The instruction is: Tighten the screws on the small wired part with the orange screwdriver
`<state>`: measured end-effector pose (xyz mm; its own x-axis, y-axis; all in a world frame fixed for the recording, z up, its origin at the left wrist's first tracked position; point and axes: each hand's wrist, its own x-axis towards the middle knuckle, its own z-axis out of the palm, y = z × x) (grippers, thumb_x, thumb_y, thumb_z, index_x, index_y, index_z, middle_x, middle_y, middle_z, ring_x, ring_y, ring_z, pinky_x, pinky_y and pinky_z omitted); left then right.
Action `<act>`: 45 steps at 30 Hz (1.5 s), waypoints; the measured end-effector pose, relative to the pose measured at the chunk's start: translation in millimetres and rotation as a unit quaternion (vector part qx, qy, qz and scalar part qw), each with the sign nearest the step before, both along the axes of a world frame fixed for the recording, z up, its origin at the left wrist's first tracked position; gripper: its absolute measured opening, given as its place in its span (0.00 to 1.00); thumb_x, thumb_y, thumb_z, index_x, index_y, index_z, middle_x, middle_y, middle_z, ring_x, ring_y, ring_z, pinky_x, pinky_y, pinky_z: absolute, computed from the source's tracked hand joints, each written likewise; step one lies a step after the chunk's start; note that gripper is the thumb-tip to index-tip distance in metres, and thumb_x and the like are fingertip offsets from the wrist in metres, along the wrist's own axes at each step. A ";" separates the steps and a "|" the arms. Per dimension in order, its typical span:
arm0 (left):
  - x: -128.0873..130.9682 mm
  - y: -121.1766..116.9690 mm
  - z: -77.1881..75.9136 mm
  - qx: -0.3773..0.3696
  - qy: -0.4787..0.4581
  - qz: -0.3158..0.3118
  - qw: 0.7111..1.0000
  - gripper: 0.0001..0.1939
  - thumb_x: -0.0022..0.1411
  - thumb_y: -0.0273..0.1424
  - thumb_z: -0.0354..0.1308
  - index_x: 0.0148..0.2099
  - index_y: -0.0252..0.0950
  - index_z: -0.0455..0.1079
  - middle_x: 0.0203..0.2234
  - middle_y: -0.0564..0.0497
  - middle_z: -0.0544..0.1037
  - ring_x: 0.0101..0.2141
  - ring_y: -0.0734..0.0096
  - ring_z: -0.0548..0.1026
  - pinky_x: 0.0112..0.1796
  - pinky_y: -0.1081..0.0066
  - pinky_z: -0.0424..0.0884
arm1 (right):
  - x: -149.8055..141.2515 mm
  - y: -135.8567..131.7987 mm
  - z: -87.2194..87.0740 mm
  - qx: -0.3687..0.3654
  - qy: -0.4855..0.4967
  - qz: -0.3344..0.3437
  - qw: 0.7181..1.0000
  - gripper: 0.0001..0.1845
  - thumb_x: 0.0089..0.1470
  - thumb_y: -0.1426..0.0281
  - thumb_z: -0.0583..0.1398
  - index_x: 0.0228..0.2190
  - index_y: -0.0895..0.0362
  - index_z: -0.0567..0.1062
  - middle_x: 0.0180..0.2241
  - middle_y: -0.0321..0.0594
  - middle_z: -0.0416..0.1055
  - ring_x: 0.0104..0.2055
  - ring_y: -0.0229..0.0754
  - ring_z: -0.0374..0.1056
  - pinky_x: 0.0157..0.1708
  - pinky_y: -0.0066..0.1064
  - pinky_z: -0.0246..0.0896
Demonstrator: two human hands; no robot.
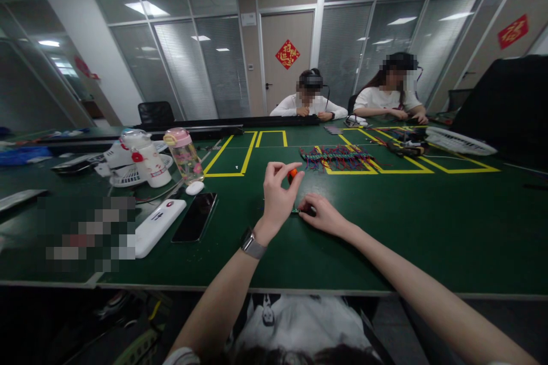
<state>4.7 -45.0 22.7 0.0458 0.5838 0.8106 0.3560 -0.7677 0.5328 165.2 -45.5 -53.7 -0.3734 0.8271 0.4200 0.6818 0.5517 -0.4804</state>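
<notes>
My left hand (pixel 278 194), with a watch on its wrist, pinches the upright orange and dark handle of a small screwdriver (pixel 293 173) between thumb and finger. Below it, a small green circuit board (pixel 295 211) lies at the fingertips of my right hand (pixel 319 214), which holds its edge close to the table. The screwdriver's lower end points down toward the board; whether its tip touches is too small to tell. Beyond my hands lies a pile of green circuit boards with red and blue wires (pixel 338 158).
On the green table (pixel 385 239), marked with yellow tape (pixel 250 154), a phone (pixel 194 217), a white power bank (pixel 159 228), a pink-lidded bottle (pixel 184 154) and a white bottle (pixel 149 162) are at left. Two people (pixel 310 100) sit across. A white basket (pixel 460 141) stands at right.
</notes>
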 end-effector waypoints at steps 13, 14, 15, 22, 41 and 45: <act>0.3 2.0 -1.1 -0.001 -0.001 -0.028 1.000 0.13 0.66 0.29 0.51 0.50 0.41 0.72 0.40 0.48 0.70 0.42 0.70 0.70 0.45 0.68 0.68 | 0.3 1.9 -2.5 -0.006 0.015 -0.002 1.000 0.04 0.49 0.74 0.61 0.28 0.57 0.69 0.28 0.38 0.68 0.31 0.41 0.63 0.32 0.31 0.59; 0.3 1.8 -1.1 -0.003 0.000 -0.043 0.999 0.15 0.67 0.28 0.48 0.51 0.41 0.71 0.41 0.48 0.71 0.43 0.70 0.71 0.45 0.69 0.68 | 0.3 2.0 -2.5 -0.006 0.014 -0.001 1.000 0.04 0.49 0.74 0.61 0.28 0.57 0.69 0.28 0.38 0.68 0.31 0.41 0.64 0.33 0.31 0.58; 0.3 1.7 -1.2 -0.004 0.000 -0.054 0.999 0.16 0.67 0.27 0.47 0.52 0.40 0.70 0.42 0.48 0.72 0.43 0.70 0.71 0.46 0.69 0.67 | 0.3 2.0 -2.5 -0.005 0.013 -0.001 1.000 0.04 0.49 0.74 0.61 0.28 0.57 0.69 0.28 0.38 0.68 0.32 0.41 0.63 0.33 0.31 0.58; -0.4 1.9 -1.6 -0.001 -0.005 0.003 1.000 0.12 0.64 0.30 0.54 0.48 0.41 0.73 0.36 0.49 0.69 0.38 0.70 0.70 0.42 0.69 0.69 | 0.5 1.9 -2.0 -0.004 0.008 0.001 1.000 0.03 0.50 0.74 0.61 0.28 0.57 0.69 0.28 0.38 0.68 0.32 0.41 0.63 0.33 0.32 0.58; -0.3 1.0 -0.6 0.004 -0.003 0.013 1.000 0.10 0.63 0.30 0.56 0.46 0.40 0.74 0.34 0.50 0.69 0.37 0.70 0.70 0.42 0.68 0.68 | 0.7 0.3 -0.4 0.002 -0.005 0.011 1.000 0.02 0.51 0.75 0.60 0.30 0.57 0.72 0.30 0.40 0.69 0.34 0.42 0.64 0.35 0.33 0.59; -0.3 2.6 -1.3 -0.007 -0.012 0.004 1.000 0.13 0.66 0.29 0.51 0.48 0.40 0.73 0.38 0.48 0.68 0.40 0.71 0.70 0.44 0.69 0.68 | 1.1 0.8 -1.1 0.001 -0.004 0.013 1.000 0.02 0.51 0.75 0.60 0.30 0.57 0.72 0.30 0.40 0.69 0.33 0.42 0.64 0.35 0.32 0.60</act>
